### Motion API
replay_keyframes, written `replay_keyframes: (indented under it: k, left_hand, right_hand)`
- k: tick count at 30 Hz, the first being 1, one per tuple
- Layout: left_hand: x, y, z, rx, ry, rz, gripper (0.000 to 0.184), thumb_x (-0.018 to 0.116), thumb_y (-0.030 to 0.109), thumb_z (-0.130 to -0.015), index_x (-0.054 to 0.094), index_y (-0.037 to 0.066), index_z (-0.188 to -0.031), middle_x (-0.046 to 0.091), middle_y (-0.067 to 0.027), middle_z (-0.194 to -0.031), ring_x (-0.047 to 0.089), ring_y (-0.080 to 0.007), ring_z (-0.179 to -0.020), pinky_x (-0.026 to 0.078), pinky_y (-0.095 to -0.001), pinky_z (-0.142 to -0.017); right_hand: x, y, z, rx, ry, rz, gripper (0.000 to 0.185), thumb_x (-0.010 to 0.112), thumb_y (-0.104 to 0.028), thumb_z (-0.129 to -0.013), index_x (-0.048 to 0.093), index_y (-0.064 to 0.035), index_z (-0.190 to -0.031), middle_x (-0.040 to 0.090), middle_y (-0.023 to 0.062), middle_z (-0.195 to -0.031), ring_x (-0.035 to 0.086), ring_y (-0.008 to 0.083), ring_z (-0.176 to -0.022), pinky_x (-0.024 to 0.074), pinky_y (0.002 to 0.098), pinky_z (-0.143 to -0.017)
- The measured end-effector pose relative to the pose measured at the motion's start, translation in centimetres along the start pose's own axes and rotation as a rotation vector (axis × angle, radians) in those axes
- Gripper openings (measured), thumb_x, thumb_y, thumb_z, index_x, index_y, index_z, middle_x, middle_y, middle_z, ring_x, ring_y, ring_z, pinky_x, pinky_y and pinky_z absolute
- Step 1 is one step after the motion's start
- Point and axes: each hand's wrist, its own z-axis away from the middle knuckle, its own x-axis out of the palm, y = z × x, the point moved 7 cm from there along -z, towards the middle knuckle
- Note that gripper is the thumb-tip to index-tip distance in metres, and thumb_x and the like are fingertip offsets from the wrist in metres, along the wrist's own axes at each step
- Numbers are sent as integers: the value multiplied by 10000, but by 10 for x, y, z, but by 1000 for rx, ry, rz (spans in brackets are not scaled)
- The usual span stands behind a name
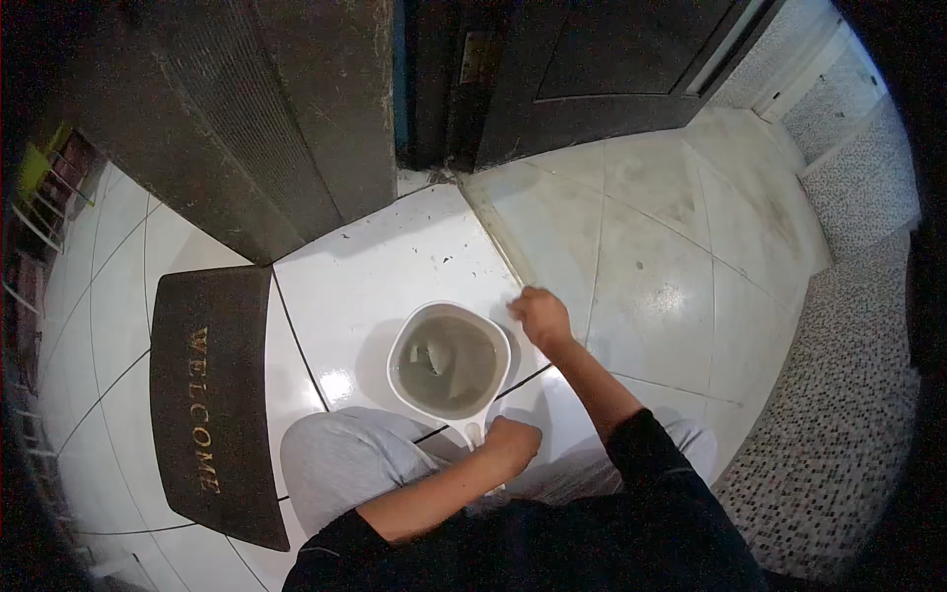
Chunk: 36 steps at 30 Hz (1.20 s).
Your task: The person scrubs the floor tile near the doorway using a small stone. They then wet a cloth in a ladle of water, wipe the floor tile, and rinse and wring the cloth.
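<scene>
A white dipper [395, 367] stands on the white tile in front of me, with murky greyish water [464, 370] in its bowl and a pale shape showing in the water. Its handle [473, 435] points back toward me and passes beneath my left wrist. My left hand [513, 446] is closed in a fist just over the handle; whether the fingers grip anything is hidden. Beyond the bowl's right rim, my right hand [543, 318] is closed, its fingertips slightly blurred and low over the tile near the threshold. Anything pinched there is too small to name.
A dark WELCOME mat [212, 395] lies at left. Dark specks [446, 259] dot the tile by a dark door panel [266, 109]. Another dark door [612, 69] stands behind stained floor tiles [651, 247]. A speckled mosaic surface [829, 424] borders the right side.
</scene>
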Motion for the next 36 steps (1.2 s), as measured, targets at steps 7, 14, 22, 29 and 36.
replay_keyframes:
  k: [7,14,22,29,36]
  left_hand:
    - [-2,-2,0,17,73,-26,252,606,294,-753,590,58,-839,626,-119,-714,621,-301,-696,466,-453,-591]
    - [1,2,2,27,2,-14,264,596,300,-767,584,56,-867,630,-121,-746,622,-303,-699,463,-452,-593]
    - [-4,0,3,27,12,3,289,566,301,-789,567,50,-933,625,-133,-776,614,-312,-714,468,-451,-600]
    - [-12,7,2,72,-10,-58,265,525,285,-815,568,51,-932,612,-120,-790,607,-308,-703,463,-449,-602]
    - [-49,20,30,89,442,-206,298,524,240,-804,554,89,-1059,587,-76,-910,539,-255,-912,373,-414,-791]
  right_hand:
    - [7,-6,-9,-44,25,-88,77,593,-173,-711,610,-100,-695,572,115,-751,572,300,-753,468,404,-675]
    - [9,-9,-3,3,-8,-110,47,605,-131,-692,622,-88,-697,574,120,-785,564,309,-763,466,402,-682]
    - [5,-22,16,-70,-16,-20,79,598,-125,-690,666,-141,-728,557,99,-741,565,281,-718,473,391,-616]
    - [4,-23,-17,-45,97,12,70,587,-160,-701,619,-122,-651,552,80,-729,567,268,-706,477,388,-602]
    - [-6,-26,17,8,104,69,64,569,-127,-672,616,-105,-635,559,82,-723,597,254,-704,502,373,-562]
